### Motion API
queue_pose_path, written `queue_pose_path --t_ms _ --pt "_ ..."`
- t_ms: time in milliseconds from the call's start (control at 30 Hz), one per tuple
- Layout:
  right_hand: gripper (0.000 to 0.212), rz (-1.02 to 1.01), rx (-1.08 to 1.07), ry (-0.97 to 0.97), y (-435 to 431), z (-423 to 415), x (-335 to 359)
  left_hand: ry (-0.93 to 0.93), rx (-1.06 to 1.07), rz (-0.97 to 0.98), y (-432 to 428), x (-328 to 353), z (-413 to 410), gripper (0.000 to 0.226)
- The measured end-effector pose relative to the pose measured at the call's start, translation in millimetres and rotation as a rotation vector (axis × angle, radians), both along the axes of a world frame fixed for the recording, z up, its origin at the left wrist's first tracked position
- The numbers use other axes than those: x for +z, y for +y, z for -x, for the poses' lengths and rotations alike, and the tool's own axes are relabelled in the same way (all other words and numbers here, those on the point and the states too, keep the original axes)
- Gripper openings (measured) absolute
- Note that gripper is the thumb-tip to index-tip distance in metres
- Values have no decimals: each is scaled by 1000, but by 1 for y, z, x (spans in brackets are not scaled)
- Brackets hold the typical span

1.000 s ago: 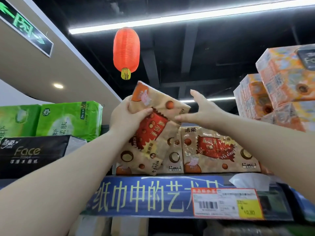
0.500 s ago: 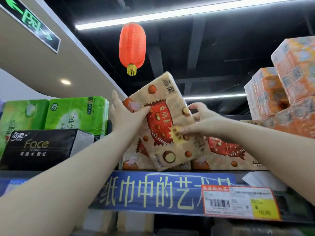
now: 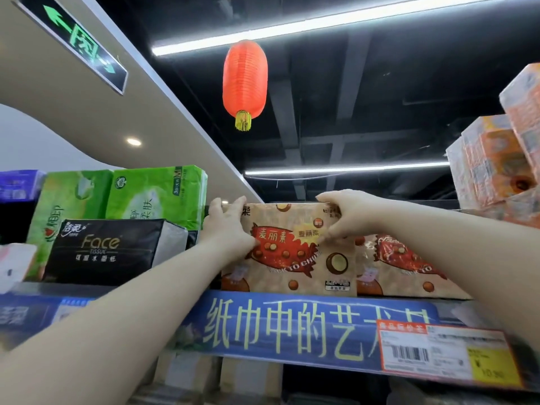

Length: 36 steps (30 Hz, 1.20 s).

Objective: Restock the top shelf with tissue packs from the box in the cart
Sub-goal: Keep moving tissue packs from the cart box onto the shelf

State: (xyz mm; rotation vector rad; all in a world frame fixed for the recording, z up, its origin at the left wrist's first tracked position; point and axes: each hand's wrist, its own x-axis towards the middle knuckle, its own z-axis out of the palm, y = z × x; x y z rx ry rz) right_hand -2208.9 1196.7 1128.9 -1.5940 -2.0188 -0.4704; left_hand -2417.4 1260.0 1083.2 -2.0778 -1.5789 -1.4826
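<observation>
Tan 麦丽素 tissue pack (image 3: 295, 267) sits on the shelf (image 3: 87, 287), left hand (image 3: 230, 229) and right hand (image 3: 344, 217) gripping its upper corners.

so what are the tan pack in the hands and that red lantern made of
The tan pack looks wrapped in thin glossy plastic film: it shows sheen and fine wrinkles. The red lantern seems paper or thin fabric, matte, with fine horizontal ribs; its yellow fringe looks like thread.

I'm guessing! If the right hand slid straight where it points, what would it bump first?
Probably the left hand: the right hand points along the pack's top toward it, though depth is unclear.
</observation>
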Motion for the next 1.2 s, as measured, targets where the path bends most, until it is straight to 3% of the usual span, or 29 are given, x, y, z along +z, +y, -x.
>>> queue_pose_path --t_ms 67,167,367,567,967,1200 --pt "99 58 -26 44 -2 -11 -1 89 18 -17 -2 1 -2 105" --pt "97 88 -28 62 -1 -18 -8 319 123 -28 -2 4 -5 116" --pt "97 -37 -66 39 15 -9 -13 567 376 -22 7 13 -5 113" --pt "88 -38 -47 53 21 -11 -14 601 328 0 14 17 -1 113" --pt "87 -15 -71 85 24 -17 -9 577 239 -121 13 6 0 107" --pt "89 -29 -85 66 22 -16 -12 577 245 -85 15 5 1 106"
